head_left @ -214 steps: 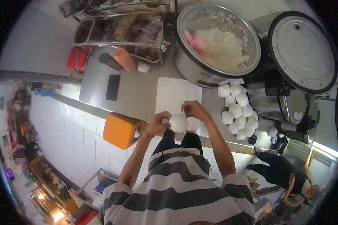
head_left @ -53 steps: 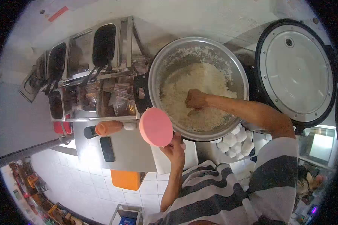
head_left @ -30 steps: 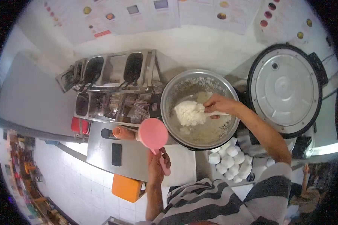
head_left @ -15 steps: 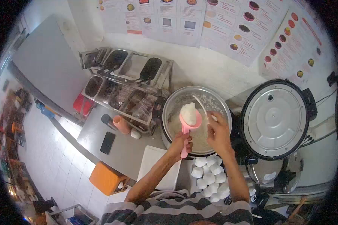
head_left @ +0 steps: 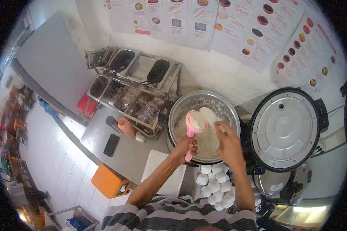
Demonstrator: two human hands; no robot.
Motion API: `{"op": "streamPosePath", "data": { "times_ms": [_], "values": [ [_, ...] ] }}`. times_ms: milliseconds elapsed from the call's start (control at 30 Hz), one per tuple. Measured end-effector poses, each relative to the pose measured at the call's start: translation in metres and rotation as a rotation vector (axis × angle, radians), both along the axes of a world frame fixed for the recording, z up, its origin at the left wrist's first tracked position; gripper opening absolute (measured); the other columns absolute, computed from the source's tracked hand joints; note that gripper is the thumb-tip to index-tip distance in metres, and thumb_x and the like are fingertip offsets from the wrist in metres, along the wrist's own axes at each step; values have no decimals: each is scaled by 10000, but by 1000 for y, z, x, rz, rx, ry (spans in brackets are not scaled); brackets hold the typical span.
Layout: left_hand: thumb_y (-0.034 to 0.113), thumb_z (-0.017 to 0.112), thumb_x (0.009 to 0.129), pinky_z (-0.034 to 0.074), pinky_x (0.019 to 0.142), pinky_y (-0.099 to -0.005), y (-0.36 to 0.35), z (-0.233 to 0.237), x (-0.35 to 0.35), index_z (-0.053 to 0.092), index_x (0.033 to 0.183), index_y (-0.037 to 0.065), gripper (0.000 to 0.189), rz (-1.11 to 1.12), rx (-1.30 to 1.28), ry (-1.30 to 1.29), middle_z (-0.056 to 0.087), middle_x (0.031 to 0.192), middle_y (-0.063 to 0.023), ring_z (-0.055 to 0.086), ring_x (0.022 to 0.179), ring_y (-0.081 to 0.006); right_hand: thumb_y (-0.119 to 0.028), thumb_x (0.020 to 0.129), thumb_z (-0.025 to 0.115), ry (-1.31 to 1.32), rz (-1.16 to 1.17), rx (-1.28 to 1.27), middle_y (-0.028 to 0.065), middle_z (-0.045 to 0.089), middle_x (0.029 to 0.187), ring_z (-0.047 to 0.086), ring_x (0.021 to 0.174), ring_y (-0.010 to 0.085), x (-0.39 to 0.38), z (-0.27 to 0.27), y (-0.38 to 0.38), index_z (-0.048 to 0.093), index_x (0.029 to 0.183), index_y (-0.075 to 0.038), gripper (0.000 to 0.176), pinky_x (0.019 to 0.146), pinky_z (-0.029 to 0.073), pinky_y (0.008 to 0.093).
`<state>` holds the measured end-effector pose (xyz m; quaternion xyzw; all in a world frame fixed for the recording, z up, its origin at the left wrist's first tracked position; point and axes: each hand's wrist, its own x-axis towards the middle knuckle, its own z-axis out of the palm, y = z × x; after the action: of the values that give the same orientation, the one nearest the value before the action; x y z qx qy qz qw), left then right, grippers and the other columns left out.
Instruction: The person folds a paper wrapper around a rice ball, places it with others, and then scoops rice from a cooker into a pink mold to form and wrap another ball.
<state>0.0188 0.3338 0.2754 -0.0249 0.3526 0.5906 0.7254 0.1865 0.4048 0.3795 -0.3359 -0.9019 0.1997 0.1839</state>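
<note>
A large round metal pot (head_left: 235, 111) holds white rice. Over it my left hand (head_left: 186, 149) grips the handle of a pink scoop (head_left: 190, 135), whose round cup has rice in it. My right hand (head_left: 228, 144) is closed on a white paddle (head_left: 208, 115), with its flat blade at the right rim of the scoop's cup. Several white rounded pieces (head_left: 214, 186) lie just below the pot, near my right forearm.
An open round lid (head_left: 284, 129) stands right of the pot. Left are a rack of metal trays (head_left: 138, 67), a pink bottle (head_left: 126, 127), a black phone (head_left: 111, 145), a white board (head_left: 158, 169) and an orange stool (head_left: 108, 181). Printed sheets (head_left: 254, 34) hang on the wall.
The heap of rice above the scoop's rim has gone down to about level. The white paddle has turned, so its broad blade now meets the cup. The view has shifted slightly.
</note>
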Motion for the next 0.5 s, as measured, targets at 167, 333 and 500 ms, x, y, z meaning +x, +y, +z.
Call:
{"op": "streamPosePath", "data": {
  "times_ms": [167,333,500],
  "values": [
    [138,542,924,317,401,-209,-7,-1,11,464,934,158,81,0,32,68,454,731,36,404,515,-85,48,724,558,-117,9,218,147,500,1285,601,939,346,-18,-47,-23,544,1275,-26,556,785,538,412],
    [130,531,921,302,384,-210,-11,-3,4,479,980,149,81,-13,-6,91,461,746,33,393,501,-81,79,695,575,-30,135,75,149,507,1276,622,932,320,0,-49,5,560,1249,-10,562,743,547,404],
    [158,505,945,271,370,-201,-7,9,-7,420,955,162,86,-65,94,-28,451,722,27,361,487,-72,168,670,532,198,42,-57,168,610,1152,649,979,299,-9,-18,3,647,1103,4,477,751,515,345]
  ]
}}
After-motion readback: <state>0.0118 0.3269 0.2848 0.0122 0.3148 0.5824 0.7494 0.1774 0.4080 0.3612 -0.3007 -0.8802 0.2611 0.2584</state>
